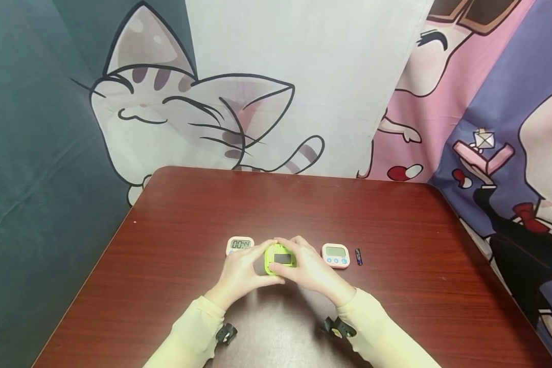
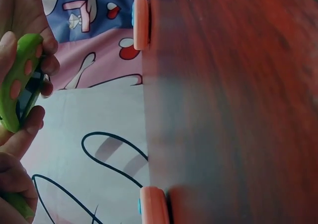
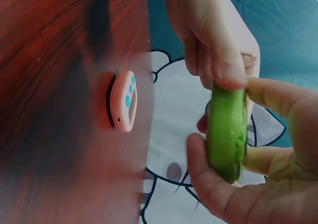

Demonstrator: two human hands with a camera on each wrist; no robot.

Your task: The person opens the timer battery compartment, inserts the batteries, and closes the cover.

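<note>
A lime-green digital timer (image 1: pixel 282 255) is held up between both hands above the table. A dark rectangle shows on the side facing the head camera; whether it is a screen or an opening cannot be told. Orange buttons line its other side in the left wrist view. My right hand (image 1: pixel 310 268) grips it between thumb and fingers. My left hand (image 1: pixel 239 271) pinches its left edge, with the thumb on the rim in the right wrist view. Another small green piece (image 2: pixel 17 204) shows in the left hand's curled fingers, mostly hidden.
Left of the hands lies a pink-and-white timer (image 1: pixel 240 243) with digits lit, partly covered by the left hand. A similar timer (image 1: pixel 336 255) with a blank screen lies to the right, beside a small dark battery (image 1: pixel 359 256). A brown table (image 1: pixel 395 317) meets cartoon curtains (image 1: pixel 349 76).
</note>
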